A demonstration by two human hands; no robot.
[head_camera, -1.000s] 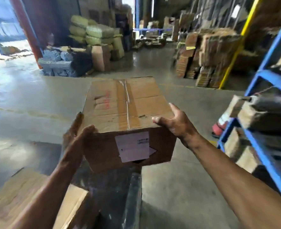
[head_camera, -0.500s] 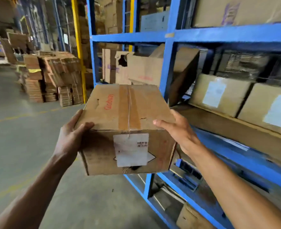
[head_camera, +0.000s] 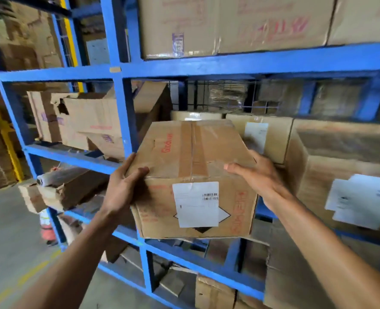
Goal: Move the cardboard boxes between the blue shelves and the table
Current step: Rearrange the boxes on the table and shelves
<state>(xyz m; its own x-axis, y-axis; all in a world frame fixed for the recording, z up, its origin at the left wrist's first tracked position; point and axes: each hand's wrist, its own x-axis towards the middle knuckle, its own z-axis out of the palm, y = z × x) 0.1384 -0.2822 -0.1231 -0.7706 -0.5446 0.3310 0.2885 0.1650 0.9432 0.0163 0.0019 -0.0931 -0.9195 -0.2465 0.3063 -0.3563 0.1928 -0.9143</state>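
Pointing shelfward lengthwise, labelled end rearward: box (head_camera: pixel 191 175)

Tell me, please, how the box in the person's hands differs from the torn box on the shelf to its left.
The held box is taped shut and intact; the torn box has a ragged hole in its upper edge. The held box bears a white barcode label; the torn box shows none. The held box is gripped by the left hand and right hand; the torn box rests on the blue shelf. Both are brown cardboard.
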